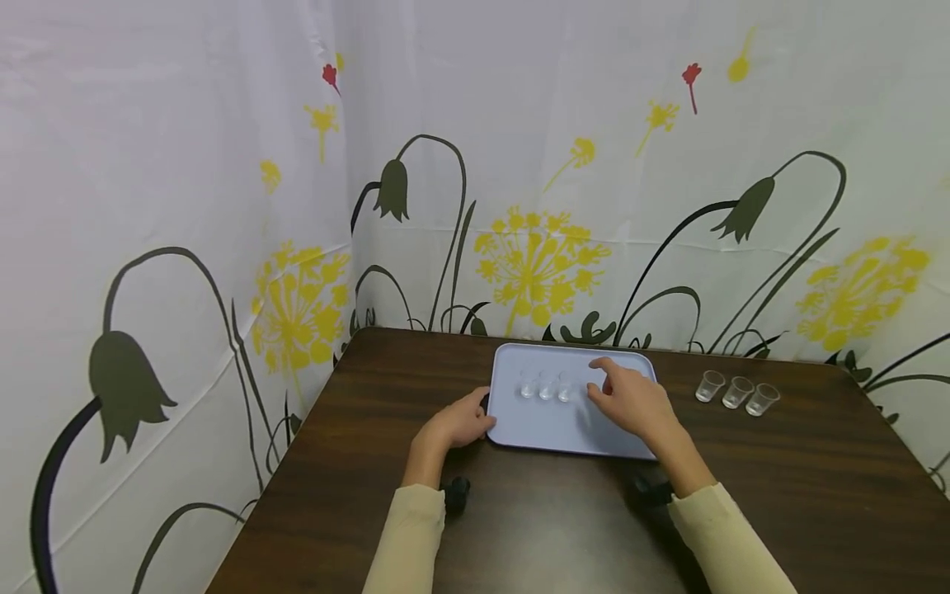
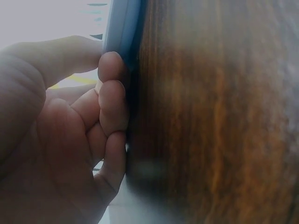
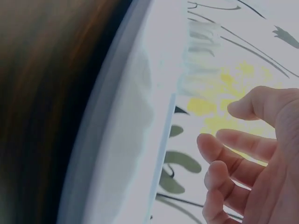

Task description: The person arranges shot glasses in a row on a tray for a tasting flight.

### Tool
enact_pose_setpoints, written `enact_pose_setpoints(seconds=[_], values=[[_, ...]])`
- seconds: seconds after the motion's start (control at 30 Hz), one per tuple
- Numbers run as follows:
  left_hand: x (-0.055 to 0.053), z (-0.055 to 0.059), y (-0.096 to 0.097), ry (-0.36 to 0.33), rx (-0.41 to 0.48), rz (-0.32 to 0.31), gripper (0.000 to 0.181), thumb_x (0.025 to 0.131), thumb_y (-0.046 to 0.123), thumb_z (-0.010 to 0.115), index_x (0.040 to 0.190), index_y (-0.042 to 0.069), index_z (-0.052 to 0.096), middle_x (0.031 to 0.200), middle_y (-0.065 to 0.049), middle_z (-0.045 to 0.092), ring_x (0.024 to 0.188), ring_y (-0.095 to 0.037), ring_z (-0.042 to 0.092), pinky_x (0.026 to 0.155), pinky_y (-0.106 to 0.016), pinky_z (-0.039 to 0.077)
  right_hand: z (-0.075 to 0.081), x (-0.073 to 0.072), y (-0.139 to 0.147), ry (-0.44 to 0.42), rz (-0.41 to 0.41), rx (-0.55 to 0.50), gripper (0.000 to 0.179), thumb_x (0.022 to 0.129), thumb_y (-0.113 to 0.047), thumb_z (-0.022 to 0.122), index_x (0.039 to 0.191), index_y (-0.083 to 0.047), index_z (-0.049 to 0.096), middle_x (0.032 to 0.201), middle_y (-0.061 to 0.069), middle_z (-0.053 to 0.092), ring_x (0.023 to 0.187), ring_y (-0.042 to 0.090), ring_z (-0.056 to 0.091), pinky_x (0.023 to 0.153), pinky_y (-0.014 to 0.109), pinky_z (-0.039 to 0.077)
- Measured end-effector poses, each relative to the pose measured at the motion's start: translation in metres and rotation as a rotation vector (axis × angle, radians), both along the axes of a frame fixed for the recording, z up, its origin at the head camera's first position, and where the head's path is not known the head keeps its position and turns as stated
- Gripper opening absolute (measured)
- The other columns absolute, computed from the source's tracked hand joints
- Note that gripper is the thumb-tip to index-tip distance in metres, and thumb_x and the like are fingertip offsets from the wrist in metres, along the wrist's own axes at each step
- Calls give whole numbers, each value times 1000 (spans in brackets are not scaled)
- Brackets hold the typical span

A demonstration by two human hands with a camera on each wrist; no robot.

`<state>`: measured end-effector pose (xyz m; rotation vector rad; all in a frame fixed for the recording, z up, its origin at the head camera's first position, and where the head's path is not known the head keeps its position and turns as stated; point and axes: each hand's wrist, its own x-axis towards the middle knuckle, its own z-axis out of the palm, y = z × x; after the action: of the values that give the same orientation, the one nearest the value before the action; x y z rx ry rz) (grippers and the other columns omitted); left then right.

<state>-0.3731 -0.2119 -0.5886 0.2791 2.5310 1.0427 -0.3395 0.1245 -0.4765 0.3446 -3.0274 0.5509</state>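
A pale blue rectangular tray [image 1: 530,431] with rounded corners lies on the dark wooden table. Three small clear cups [image 1: 546,389] stand in a row on its left half. My left hand [image 1: 456,422] grips the tray's left edge; in the left wrist view the thumb lies on the upper side of the rim [image 2: 117,30] and the fingers curl beneath it. Over the right part of the tray hovers my right hand [image 1: 634,400], thumb and fingers apart and loosely bent. Nothing is between its fingers [image 3: 210,147] in the right wrist view.
Three more clear cups [image 1: 738,393] stand in a slanting row on the table [image 1: 549,528], right of the tray. A white curtain [image 1: 534,99] with flower prints hangs behind the table's back edge and along its left side.
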Motion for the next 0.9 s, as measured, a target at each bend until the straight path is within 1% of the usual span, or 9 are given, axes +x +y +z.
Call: enact_pose_setpoints(seconds=[0.17,0.3,0.37,0.4,0.47,0.53,0.73,0.8,0.9], values=[[7,8,0,7,-8,12,76,102,29,62,170,13,30,75,-1,69,59,-15,53,58,-31,41,-2,3,18,3,-27,-13,47,103,-38,62,144,-17,63,90,0,73,67,16,60,55,36,44],[10,12,2,9,-18,23,77,102,30,62,170,15,30,73,1,67,57,-13,50,56,-30,39,2,1,43,7,-95,-38,49,104,-40,60,146,-14,61,96,7,76,67,20,62,55,38,44],[23,31,8,16,-8,26,75,102,28,62,169,10,32,72,0,65,56,-14,48,55,-30,38,6,-1,59,-1,-151,-58,53,105,-43,59,148,-12,59,107,13,78,75,27,68,60,44,48],[27,36,9,11,-14,24,75,102,28,61,168,10,31,72,2,64,57,-12,48,56,-29,38,8,-2,67,-5,-181,-70,54,106,-44,57,149,-11,58,112,15,77,80,31,70,62,47,49],[36,55,13,6,0,33,73,103,26,62,168,7,32,72,0,63,58,-14,47,56,-30,37,14,-4,83,-13,-233,-93,58,107,-47,55,151,-10,56,121,20,75,91,39,72,68,54,50],[43,64,14,18,3,18,72,103,24,62,166,3,32,72,0,62,58,-14,47,56,-30,37,16,-5,98,-23,-267,-111,61,107,-50,54,152,-9,54,127,24,73,102,47,72,72,60,50],[23,18,3,20,2,-14,76,103,29,61,168,8,29,70,5,58,54,-11,44,52,-30,36,14,2,130,-143,-334,-110,73,106,-56,52,160,-8,45,143,33,63,116,58,64,79,69,47],[20,14,2,10,0,2,77,102,31,60,169,11,29,70,5,58,53,-11,42,51,-30,35,14,2,138,-184,-348,-101,76,105,-57,52,162,-7,41,148,34,58,122,60,61,86,72,45],[20,17,2,17,-4,10,77,101,28,60,169,11,29,70,4,57,53,-12,42,51,-32,34,15,-1,146,-236,-373,-88,79,105,-56,53,164,-8,36,154,37,50,130,62,53,96,78,39]])
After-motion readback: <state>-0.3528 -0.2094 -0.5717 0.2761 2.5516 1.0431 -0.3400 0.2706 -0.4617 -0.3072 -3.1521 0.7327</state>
